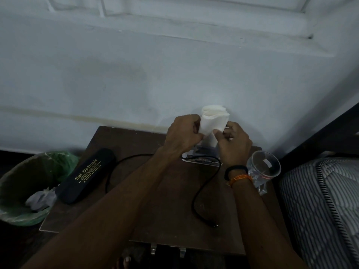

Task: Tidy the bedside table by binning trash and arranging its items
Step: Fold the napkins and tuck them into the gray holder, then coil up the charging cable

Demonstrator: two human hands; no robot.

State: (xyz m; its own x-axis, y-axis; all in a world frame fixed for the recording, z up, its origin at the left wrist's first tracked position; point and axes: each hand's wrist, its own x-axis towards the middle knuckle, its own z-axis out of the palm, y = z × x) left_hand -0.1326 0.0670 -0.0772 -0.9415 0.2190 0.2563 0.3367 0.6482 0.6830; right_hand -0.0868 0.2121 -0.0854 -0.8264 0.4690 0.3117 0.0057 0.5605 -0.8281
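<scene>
Both hands hold a folded stack of white tissues (213, 118) above the far side of the brown bedside table (159, 206). My left hand (182, 133) grips its left edge and my right hand (233, 142) pinches its lower right. Under the hands lies a clear tissue packet (202, 159) with printed lettering, partly hidden. A black spectacle case (85, 175) with gold lettering lies at the table's left. A black cable (200, 191) loops across the middle. An empty clear glass (264, 166) stands at the right edge, with a crumpled clear wrapper (261, 186) beside it.
A bin with a green liner (29, 183) stands left of the table and holds crumpled paper. A striped mattress (322, 200) lies to the right, under a dark bed frame (326, 133). A pale wall rises behind the table.
</scene>
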